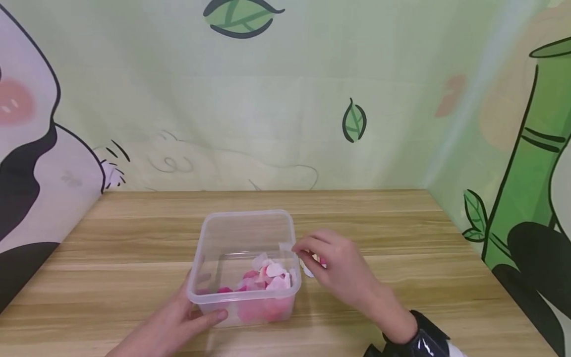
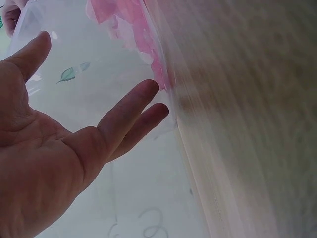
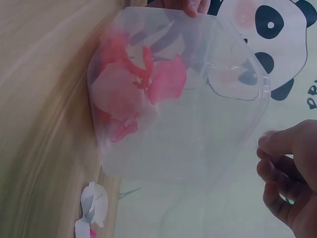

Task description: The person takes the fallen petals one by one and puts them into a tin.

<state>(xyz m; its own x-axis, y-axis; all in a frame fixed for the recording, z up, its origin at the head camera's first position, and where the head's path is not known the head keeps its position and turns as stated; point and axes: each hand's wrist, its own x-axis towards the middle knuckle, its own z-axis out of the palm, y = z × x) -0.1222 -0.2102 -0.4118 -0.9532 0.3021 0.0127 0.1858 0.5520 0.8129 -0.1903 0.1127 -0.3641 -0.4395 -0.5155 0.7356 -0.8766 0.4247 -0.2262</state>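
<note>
A clear plastic box (image 1: 243,297) holds a heap of pink and white petals (image 1: 267,277), piled toward its right side. My left hand (image 1: 178,317) steadies the box at its near left corner, thumb along the front wall. Its fingers (image 2: 129,109) extend fairly straight beside the box in the left wrist view. At the right rim, my right hand (image 1: 339,267) pinches a pale white petal (image 1: 285,246) between thumb and fingertips. In the right wrist view the bent fingers (image 3: 270,171) are near the box's rim, and the petal is hidden there.
A few white and pink petals (image 3: 94,203) lie on the wooden table (image 1: 379,218) just right of the box, partly behind my right hand. A printed cloth backdrop (image 1: 267,99) with leaves and pandas rises behind the table and along its sides.
</note>
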